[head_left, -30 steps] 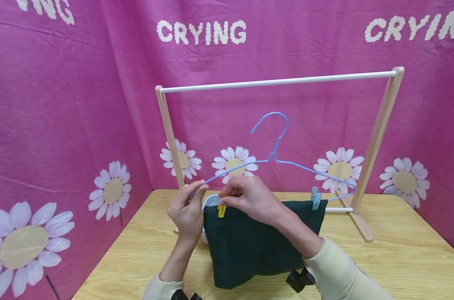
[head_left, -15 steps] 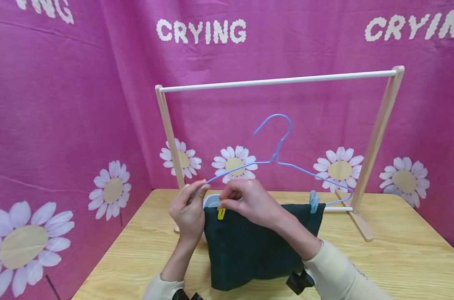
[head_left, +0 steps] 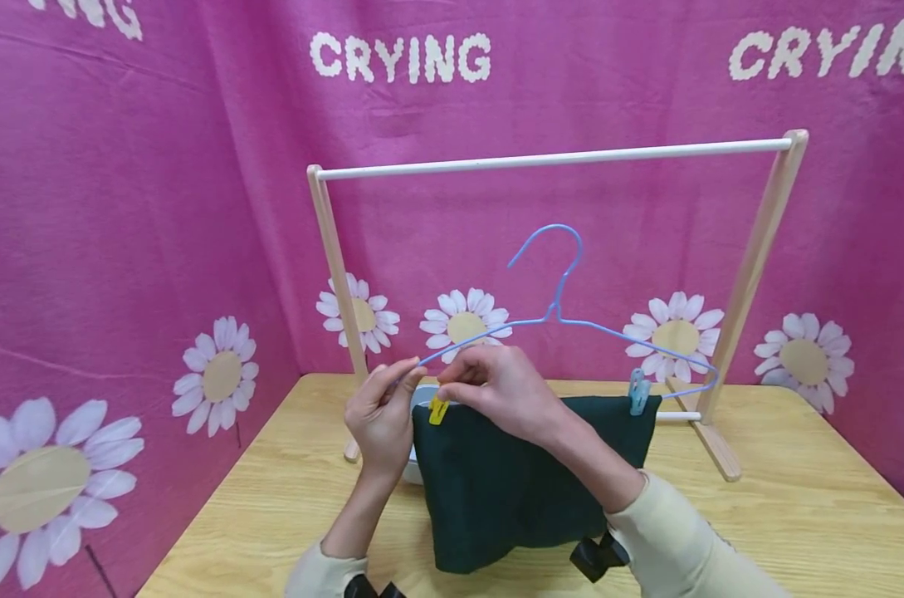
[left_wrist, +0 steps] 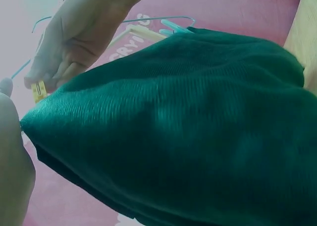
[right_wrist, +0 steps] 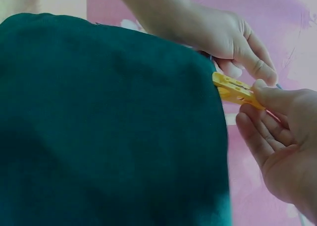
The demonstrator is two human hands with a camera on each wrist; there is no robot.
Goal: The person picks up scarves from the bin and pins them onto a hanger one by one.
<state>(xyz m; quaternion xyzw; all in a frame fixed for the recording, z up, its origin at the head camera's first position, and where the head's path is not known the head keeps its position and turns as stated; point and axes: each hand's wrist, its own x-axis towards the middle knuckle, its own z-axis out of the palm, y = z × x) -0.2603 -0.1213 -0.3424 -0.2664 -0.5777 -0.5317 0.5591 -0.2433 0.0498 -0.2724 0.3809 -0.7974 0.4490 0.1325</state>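
A person's right hand (head_left: 507, 394) pinches a yellow peg (right_wrist: 237, 90) between thumb and forefinger at the upper left corner of a dark green cloth (head_left: 534, 490), its other fingers loosely bent in the right wrist view, while the left hand (head_left: 380, 407) pinches the left end of a blue wire hanger (head_left: 553, 312) between thumb and forefinger; the rest of the left hand's fingers are partly hidden and their exact lie cannot be told. Within the last 0.5 seconds, hanger and cloth have shifted slightly up and to the right together, and the yellow peg has come higher and nearer the cloth's corner, tilting a little as it goes. The cloth hangs from the hanger's lower side, in front of a wooden rack (head_left: 556, 159), with a light blue peg (head_left: 638, 392) standing at its upper right corner, touched by neither of the 2 hands. The change reads as a fine adjustment at the left corner: the right end appears secured, the left still in work, with the peg not yet released. Whether its tips have fully closed over cloth and wire cannot be told. The hook stands free of the rack's white rail.
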